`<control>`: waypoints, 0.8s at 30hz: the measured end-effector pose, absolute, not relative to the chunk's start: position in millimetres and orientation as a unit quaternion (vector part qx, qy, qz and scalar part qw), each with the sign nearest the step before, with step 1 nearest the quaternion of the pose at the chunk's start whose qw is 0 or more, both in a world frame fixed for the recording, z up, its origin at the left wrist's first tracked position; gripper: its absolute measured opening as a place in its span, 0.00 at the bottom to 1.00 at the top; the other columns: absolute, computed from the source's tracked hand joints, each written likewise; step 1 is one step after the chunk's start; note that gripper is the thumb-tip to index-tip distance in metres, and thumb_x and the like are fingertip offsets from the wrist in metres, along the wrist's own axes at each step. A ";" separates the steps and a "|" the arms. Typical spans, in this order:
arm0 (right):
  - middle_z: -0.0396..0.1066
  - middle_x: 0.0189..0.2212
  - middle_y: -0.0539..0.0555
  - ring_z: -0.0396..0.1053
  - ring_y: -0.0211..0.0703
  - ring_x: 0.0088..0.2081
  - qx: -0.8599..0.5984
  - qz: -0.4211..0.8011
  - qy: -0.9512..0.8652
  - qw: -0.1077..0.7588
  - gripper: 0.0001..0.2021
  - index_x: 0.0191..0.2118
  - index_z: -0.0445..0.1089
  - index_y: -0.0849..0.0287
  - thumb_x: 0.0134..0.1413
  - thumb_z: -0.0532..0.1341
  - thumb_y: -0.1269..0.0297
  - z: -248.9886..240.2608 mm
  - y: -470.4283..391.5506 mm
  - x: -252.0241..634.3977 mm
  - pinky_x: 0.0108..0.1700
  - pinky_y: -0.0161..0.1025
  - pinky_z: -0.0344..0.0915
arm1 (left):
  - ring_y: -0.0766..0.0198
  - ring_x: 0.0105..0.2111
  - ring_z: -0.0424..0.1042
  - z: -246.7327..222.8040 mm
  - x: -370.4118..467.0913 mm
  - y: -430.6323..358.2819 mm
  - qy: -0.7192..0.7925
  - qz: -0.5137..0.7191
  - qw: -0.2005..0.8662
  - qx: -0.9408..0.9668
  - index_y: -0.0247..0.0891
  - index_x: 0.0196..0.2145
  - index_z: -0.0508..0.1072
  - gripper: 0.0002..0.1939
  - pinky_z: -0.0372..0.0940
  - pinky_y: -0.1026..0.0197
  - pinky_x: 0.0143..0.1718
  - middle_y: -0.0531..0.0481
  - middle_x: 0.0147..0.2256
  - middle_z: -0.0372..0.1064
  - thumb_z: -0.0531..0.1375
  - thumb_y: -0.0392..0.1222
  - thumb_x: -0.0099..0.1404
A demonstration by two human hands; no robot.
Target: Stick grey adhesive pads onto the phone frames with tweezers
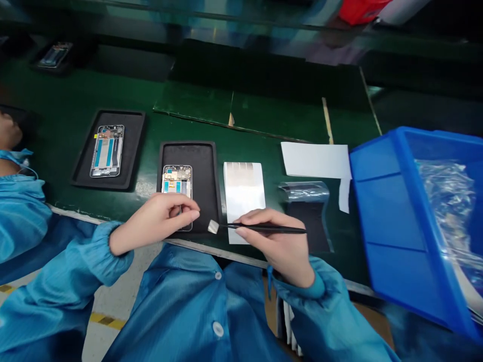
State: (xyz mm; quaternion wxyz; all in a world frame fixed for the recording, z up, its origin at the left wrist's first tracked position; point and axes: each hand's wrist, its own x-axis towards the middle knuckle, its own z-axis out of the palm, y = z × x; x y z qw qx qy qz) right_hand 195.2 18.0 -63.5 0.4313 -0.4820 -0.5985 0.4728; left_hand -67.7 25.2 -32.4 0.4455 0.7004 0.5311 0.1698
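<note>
Black tweezers (pixel 271 229): lower centre of the frame, nearly level, tips pointing left.
Right hand (pixel 285 244): closed around the tweezers, thumb and fingers pressing; beside the lower end of the white strip.
Silvery piece (pixel 213 227): small, four-sided, at the tweezer tips, by the lower right corner of the near tray.
Left hand (pixel 154 219): fingers curled, thumb and forefinger tips drawn together; I cannot tell whether they pinch anything.
Opened phone (pixel 177 173): left of centre, in the near tray (pixel 206 186), its lower part mostly hidden by my left hand.
White strip (pixel 245 193): centre, right of that tray, greyish band near its upper end.
Dark sheet (pixel 306 223): right of centre, clear film curled at its top; white paper (pixel 316 160) above it.
Blue bin (pixel 392 201): right edge, crumpled clear plastic (pixel 449 206) inside.
Second phone (pixel 107 151): left, in another black tray (pixel 132 148).
Co-worker's hand (pixel 8 133): far left edge.
</note>
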 end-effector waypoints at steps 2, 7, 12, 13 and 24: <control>0.81 0.29 0.53 0.79 0.48 0.32 -0.465 0.504 -0.593 0.423 0.07 0.29 0.77 0.53 0.45 0.75 0.64 -62.7 19.3 177.9 0.36 0.41 0.79 | 0.68 0.25 0.64 -36.8 -76.5 14.8 0.546 0.179 0.484 0.660 0.39 0.42 0.79 0.16 0.59 0.66 0.25 0.51 0.31 0.73 0.59 0.53 0.68; 0.81 0.31 0.53 0.80 0.47 0.34 -0.452 0.536 -0.582 0.411 0.07 0.30 0.77 0.54 0.45 0.75 0.64 -65.0 18.9 155.8 0.39 0.42 0.78 | 0.68 0.26 0.63 -47.3 -84.4 6.9 0.548 0.211 0.543 0.600 0.38 0.41 0.79 0.16 0.58 0.66 0.25 0.51 0.28 0.69 0.62 0.53 0.65; 0.81 0.31 0.52 0.80 0.45 0.33 -0.448 0.535 -0.586 0.413 0.07 0.30 0.77 0.54 0.45 0.75 0.67 -66.7 18.8 152.5 0.39 0.40 0.78 | 0.70 0.24 0.59 -51.6 -84.6 13.7 0.524 0.216 0.577 0.589 0.37 0.39 0.79 0.12 0.56 0.67 0.24 0.54 0.25 0.64 0.63 0.48 0.64; 0.81 0.32 0.52 0.80 0.45 0.33 -0.448 0.535 -0.585 0.413 0.07 0.30 0.77 0.54 0.45 0.75 0.67 -67.0 18.7 152.4 0.40 0.40 0.78 | 0.70 0.24 0.59 -52.2 -84.1 14.6 0.521 0.213 0.578 0.591 0.37 0.38 0.79 0.12 0.55 0.67 0.24 0.53 0.25 0.64 0.63 0.48 0.64; 0.81 0.32 0.54 0.80 0.47 0.35 -0.474 0.519 -0.586 0.404 0.09 0.31 0.76 0.54 0.46 0.74 0.60 -69.0 21.6 148.2 0.40 0.43 0.78 | 0.71 0.22 0.57 -59.9 -84.3 15.3 0.543 0.236 0.521 0.615 0.37 0.33 0.79 0.08 0.53 0.67 0.23 0.54 0.23 0.64 0.62 0.44 0.64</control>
